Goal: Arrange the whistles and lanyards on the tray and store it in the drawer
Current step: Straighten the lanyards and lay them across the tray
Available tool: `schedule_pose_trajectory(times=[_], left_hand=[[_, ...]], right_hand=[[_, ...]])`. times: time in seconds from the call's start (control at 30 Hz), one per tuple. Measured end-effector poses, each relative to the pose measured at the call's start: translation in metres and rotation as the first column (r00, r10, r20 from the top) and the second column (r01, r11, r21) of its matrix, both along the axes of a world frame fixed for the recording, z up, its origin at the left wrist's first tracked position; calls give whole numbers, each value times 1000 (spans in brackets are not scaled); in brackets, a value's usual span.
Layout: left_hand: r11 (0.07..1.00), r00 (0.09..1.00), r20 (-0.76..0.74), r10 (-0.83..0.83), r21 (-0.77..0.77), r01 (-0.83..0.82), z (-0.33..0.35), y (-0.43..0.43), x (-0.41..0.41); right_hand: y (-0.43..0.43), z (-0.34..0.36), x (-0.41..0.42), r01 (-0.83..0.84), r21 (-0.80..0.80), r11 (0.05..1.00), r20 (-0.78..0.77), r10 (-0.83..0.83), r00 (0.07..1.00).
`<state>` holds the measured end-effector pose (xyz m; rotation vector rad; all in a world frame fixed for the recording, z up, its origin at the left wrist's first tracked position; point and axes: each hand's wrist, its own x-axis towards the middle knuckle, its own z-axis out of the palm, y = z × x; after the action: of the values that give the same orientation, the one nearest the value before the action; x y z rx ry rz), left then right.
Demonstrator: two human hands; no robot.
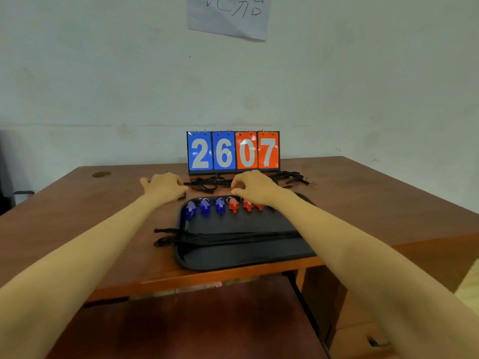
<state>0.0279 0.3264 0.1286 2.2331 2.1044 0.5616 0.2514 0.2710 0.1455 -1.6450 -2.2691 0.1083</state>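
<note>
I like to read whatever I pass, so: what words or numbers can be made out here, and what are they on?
"26": white digits on the two blue cards of the flip scoreboard at the back of the desk.
"07": white digits on its two orange cards.
Sheet of paper on the wall: handwritten marks, not readable.

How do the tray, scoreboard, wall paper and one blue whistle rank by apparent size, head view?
1. Black tray
2. Scoreboard; it stands farther back, so the true order is unsure
3. Paper on the wall, cut off by the frame
4. Blue whistle
</note>
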Motion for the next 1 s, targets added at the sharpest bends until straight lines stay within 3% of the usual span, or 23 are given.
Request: schedule_pose_trajectory(times=[0.2,0.4,0.53,0.63,0.73,0.83,0.9,1.0], left_hand=[[975,969,201,143,-196,-103,-21,91,-16],[950,883,384,270,-257,-179,-47,154,-15],[920,860,348,372,-257,-295,-46,160,-5],[916,850,365,380,-279,-290,-48,165,-1],[955,845,448,293,-188,-231,-47,158,-1],[991,842,536,52,76,-109,-28,143,1],[978,828,544,-136,207,25,-11,130,7],[934,821,466,-331,283,216,11,104,23]], right_hand=[[86,-1,-25,7,-84,996,128,4,992],[144,-10,-43,30,-159,987,290,17,957],[161,-25,-49,34,-193,981,310,29,950],[163,-31,-48,42,-195,980,320,23,947],[161,-31,-43,13,-158,987,178,16,984],[155,-22,-43,14,1,1000,-122,-13,992],[147,-10,-46,30,61,998,-336,-8,942],[134,9,-49,36,70,997,-538,7,843]])
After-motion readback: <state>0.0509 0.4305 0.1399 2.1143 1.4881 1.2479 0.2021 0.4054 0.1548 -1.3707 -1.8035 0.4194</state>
